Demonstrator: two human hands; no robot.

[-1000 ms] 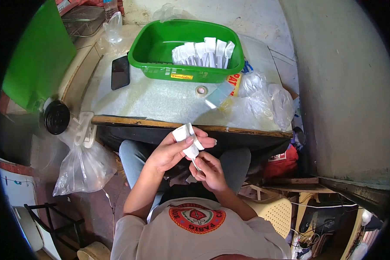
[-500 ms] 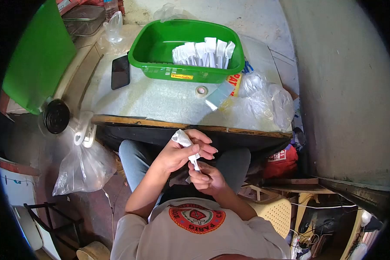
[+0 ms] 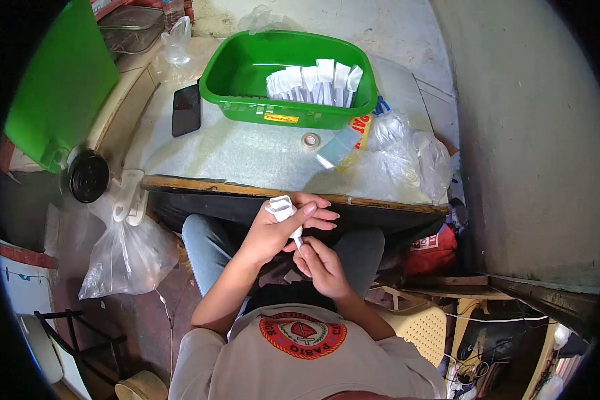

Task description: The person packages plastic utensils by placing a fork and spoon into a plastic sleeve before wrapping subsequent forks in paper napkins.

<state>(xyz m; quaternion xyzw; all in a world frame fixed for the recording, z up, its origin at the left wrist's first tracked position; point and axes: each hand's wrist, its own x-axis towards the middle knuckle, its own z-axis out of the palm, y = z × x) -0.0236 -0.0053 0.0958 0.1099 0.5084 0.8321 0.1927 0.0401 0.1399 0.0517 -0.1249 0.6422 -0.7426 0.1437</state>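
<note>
A tissue-wrapped plastic utensil [image 3: 282,208] lies across my left hand [image 3: 268,235] above my lap, its broad white end pointing up and away. My left thumb presses the tissue down while the other fingers reach out behind it. Below, my right hand [image 3: 323,268] pinches the narrow handle between thumb and fingertips. Whether the wrapped end is a spoon or a fork is hidden. In the green basin [image 3: 340,118] on the table stands a row of similar wrapped utensils [image 3: 325,69], tissue ends up.
On the table [image 3: 247,153] are a phone [image 3: 187,112], a tape roll [image 3: 304,141], a clear plastic packet [image 3: 338,148] and crumpled plastic bags [image 3: 407,160]. A plastic bag [image 3: 130,257] hangs at the left. The grey wall [image 3: 530,147] borders the right side.
The wrapped utensil has turned, so its tissue end faces more upward. My right hand has shifted slightly up and right, with its grip now at the handle's lower end.
</note>
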